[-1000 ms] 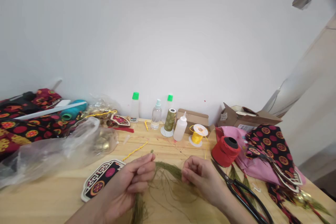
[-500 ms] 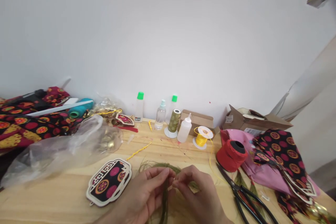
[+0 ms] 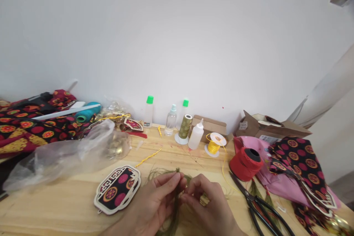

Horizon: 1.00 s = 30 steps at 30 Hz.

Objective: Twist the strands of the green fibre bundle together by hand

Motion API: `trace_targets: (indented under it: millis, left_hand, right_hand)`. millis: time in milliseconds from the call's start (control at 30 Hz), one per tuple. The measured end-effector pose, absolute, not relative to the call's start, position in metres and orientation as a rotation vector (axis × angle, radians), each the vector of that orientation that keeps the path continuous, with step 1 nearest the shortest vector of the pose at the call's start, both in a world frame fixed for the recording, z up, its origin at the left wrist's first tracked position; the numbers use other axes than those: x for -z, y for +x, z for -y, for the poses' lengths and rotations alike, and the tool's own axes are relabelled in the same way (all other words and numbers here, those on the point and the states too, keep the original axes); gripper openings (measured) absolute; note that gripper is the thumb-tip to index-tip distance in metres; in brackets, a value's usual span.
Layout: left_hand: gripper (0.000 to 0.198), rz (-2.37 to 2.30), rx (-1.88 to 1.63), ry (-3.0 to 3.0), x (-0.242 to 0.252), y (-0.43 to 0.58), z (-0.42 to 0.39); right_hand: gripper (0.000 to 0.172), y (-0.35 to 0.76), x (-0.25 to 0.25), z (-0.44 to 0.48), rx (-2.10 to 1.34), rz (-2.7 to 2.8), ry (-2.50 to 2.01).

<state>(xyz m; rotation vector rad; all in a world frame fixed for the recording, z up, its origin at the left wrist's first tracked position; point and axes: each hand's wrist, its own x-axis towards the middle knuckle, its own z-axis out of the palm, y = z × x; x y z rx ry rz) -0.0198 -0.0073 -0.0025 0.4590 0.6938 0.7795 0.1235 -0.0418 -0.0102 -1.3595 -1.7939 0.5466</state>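
My left hand (image 3: 159,195) is closed, pinching a bundle of olive-green threads (image 3: 177,206) between thumb and fingers. A short tip of the bundle sticks up above the thumb, and the long strands hang down past the palm. Close beside it, on the right, my right hand (image 3: 208,202) is closed in a pinch near the bundle; what lies between its fingertips is too small to tell. Loose olive strands (image 3: 157,173) spread on the table behind both hands. Left of my left hand lies a flat wood-framed ornament (image 3: 117,190) with patterned cloth and a yellow cord (image 3: 149,156).
Black scissors (image 3: 258,202) lie at right beside a red thread cone (image 3: 246,164). Along the wall stand an olive thread spool (image 3: 185,127), a white squeeze bottle (image 3: 196,136), a yellow cord spool (image 3: 214,145) and a cardboard box (image 3: 272,131). A plastic bag (image 3: 63,158) lies at left.
The tip of the thread bundle now shows above my left thumb, where strands arched before. My hands stay close together. The whole view has shifted slightly.
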Motion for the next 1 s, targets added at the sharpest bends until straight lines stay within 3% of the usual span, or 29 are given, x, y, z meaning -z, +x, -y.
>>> trace_targets:
  millis: [600,800,1000]
  left_hand:
    - [0.009,-0.617,-0.798,0.503,0.007,-0.019,0.007]
    - [0.008,-0.68,-0.779,0.559,-0.001,-0.017,0.009]
    - [0.014,-0.66,-0.751,0.689,-0.005,-0.016,0.011]
  right_hand:
    - [0.009,0.123,0.013,0.041,-0.648,1.825,-1.35]
    - [0.01,0.126,-0.005,0.041,-0.442,1.641,-1.351]
    - [0.008,0.124,-0.012,0.042,-0.492,1.629,-1.295]
